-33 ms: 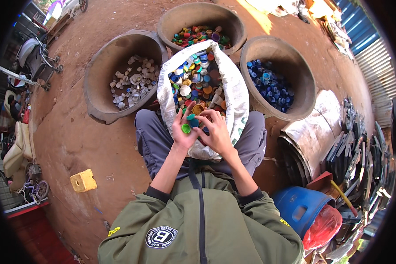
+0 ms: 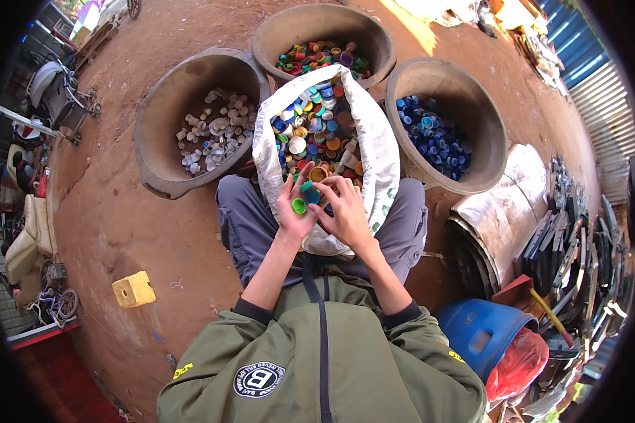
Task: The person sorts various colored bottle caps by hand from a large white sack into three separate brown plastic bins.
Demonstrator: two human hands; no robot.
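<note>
A white sack point(image 2: 381, 144) full of mixed coloured bottle caps point(image 2: 322, 127) stands open between my knees. Over its near edge, my left hand point(image 2: 295, 213) is turned palm up and holds a bright green bottle cap point(image 2: 299, 206). A teal bottle cap point(image 2: 306, 186) sits by the fingertips, at the meeting point of both hands. My right hand point(image 2: 347, 213) is curled, its index finger and thumb at the teal cap and a blue bottle cap point(image 2: 311, 197). Its fingers partly hide what lies between them.
Around the sack stand a tub point(image 2: 155, 134) of white caps at left, a tub point(image 2: 275, 35) of red, green and yellow caps beyond, and a tub point(image 2: 483, 127) of blue caps at right. A yellow block point(image 2: 134, 290) lies left; a blue barrel point(image 2: 473, 331) lies right.
</note>
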